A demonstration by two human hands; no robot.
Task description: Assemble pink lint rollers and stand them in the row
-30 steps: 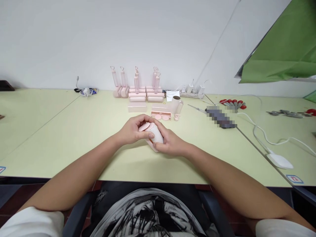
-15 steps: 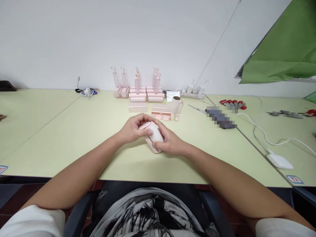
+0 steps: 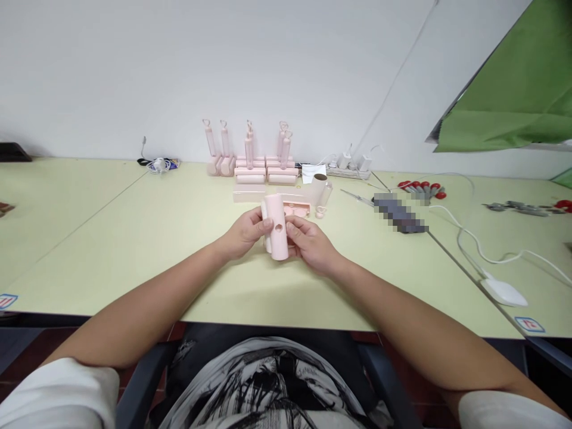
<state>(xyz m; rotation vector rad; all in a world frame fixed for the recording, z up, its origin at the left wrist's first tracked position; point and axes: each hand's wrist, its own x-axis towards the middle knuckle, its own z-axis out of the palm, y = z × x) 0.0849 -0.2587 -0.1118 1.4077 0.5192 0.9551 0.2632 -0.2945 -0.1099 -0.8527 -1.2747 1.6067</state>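
Observation:
A pink case with a rounded back and a small hole near its middle stands nearly upright between my hands, above the table. A whitish part shows along its left side. My left hand grips the left side, its thumb beside the hole. On the right side my right hand holds the case, thumb near the hole and the other fingers partly hidden behind. Just behind the case lies an open pink box with pink round pieces, partly covered by it.
Pink cases and upright clear tubes with heart-shaped tops stand near the wall. A cardboard tube, tweezers, a blurred dark object, a power strip and a white charger lie rightward.
The pink case has been turned in my hands, from lying slanted with its white roll facing up to nearly upright with its pink holed back showing. Both hands have shifted their grip.

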